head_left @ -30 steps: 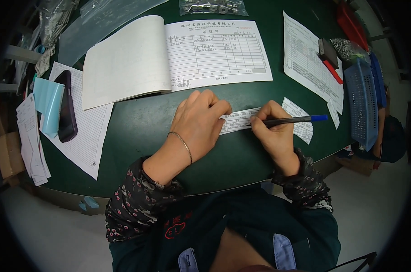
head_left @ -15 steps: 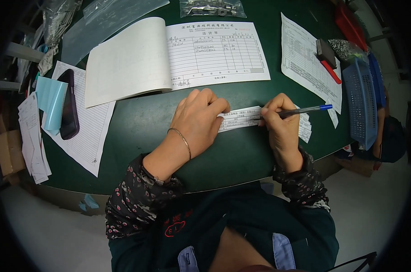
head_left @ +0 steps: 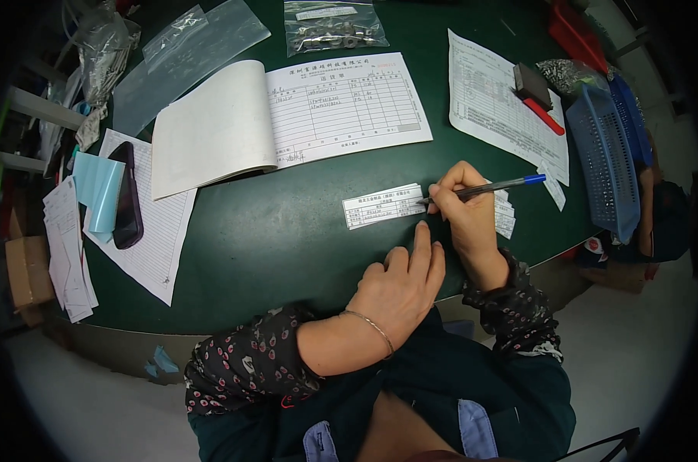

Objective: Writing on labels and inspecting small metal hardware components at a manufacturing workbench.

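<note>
A small stack of printed paper slips (head_left: 383, 205) lies on the dark green table, with handwriting on the top one. My right hand (head_left: 468, 212) grips a blue-capped ballpoint pen (head_left: 494, 186), its tip over the right end of the top slip. Just below the slips, my left hand (head_left: 404, 281) lies with its fingers stretched out and holds nothing; the index fingertip is close to the slips' lower right edge. More slips (head_left: 504, 214) lie partly hidden behind my right hand. Beyond them, an open form book (head_left: 349, 112) shows a partly filled page.
At the left, a phone (head_left: 129, 196) and a light blue folded sheet (head_left: 98, 194) rest on lined paper. A clear bag of metal parts (head_left: 335, 29) lies at the back. On the right are a printed sheet (head_left: 491, 115), a red-handled tool (head_left: 543, 115) and a blue basket (head_left: 605, 162).
My left hand has come off the slips and moved down and to the right, uncovering them. My right hand still holds the pen at the slips' right end. The whole view has shifted slightly.
</note>
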Demonstrator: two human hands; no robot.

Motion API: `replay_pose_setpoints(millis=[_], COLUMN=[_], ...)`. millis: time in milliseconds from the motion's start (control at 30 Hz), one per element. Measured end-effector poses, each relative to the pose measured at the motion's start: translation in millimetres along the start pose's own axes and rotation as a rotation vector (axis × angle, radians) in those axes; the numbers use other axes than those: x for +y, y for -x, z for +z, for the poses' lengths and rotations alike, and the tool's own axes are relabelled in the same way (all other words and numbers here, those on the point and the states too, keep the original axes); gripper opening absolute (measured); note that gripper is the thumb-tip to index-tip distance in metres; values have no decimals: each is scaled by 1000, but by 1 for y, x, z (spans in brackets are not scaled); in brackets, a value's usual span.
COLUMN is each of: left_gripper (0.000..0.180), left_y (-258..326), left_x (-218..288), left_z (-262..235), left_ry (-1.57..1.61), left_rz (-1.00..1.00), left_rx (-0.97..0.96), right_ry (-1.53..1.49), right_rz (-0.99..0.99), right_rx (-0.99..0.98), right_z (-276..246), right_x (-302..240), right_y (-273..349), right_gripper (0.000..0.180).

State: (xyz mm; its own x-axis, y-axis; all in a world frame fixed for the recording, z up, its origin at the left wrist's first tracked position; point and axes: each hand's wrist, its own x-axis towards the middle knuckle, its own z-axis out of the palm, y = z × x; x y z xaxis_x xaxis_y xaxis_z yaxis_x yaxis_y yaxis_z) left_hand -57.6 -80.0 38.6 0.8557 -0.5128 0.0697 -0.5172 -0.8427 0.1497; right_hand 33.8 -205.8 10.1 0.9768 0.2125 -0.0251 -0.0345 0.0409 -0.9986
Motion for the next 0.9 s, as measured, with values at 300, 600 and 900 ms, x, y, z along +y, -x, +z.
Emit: replay_pose_setpoints(millis=[300, 600, 900], left_gripper=[89, 85, 84], left_y=[-7, -6, -5], left_x=[1, -6, -6], left_z=[12, 17, 21], left_ry=[-70, -48, -48], left_rz=[-18, 16, 29], left_rx=[-102, -52, -22], right_ry=[42, 254, 319], right_rz=[38, -8, -9], right_rx=[14, 0, 7], right_z=[-1, -1, 1], right_x=[-1, 6, 4], right_y=[0, 0, 1], right_gripper=[14, 19, 18])
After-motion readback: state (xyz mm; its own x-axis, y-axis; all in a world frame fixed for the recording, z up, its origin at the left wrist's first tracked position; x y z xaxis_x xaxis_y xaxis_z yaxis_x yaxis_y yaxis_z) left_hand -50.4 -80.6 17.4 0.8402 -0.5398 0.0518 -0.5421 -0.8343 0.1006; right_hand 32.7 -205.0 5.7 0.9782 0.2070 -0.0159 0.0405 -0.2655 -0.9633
